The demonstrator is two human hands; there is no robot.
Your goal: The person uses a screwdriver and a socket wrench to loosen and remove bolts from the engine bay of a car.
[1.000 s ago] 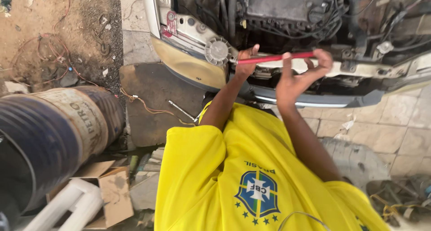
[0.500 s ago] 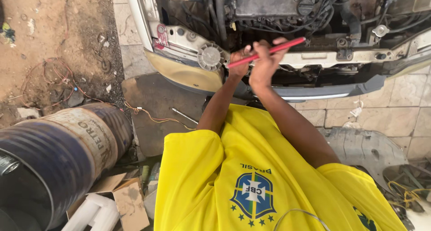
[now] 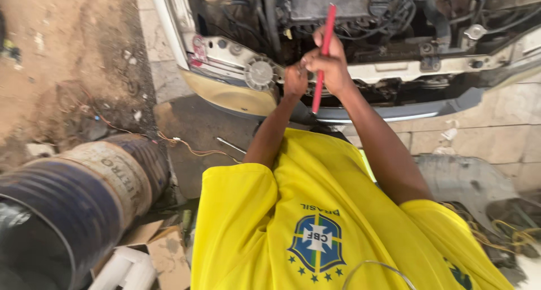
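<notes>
Your left hand (image 3: 295,80) is curled shut just right of the round grey pulley (image 3: 260,73) at the front of the engine bay (image 3: 338,8); what it closes on is hidden, so you cannot tell from here whether it holds a part or only braces. Keep it firm against the front panel (image 3: 394,70) right of that pulley, since it looks to be your anchor. Further right of the pulley, your right hand (image 3: 329,62) is wrapped tight around the red tool (image 3: 322,59), which stands nearly upright, its tip up among the hoses and its lower end by the bumper (image 3: 406,111). Grip lower for leverage, keep the shaft in line with its work, and mind the wiring beside it.
</notes>
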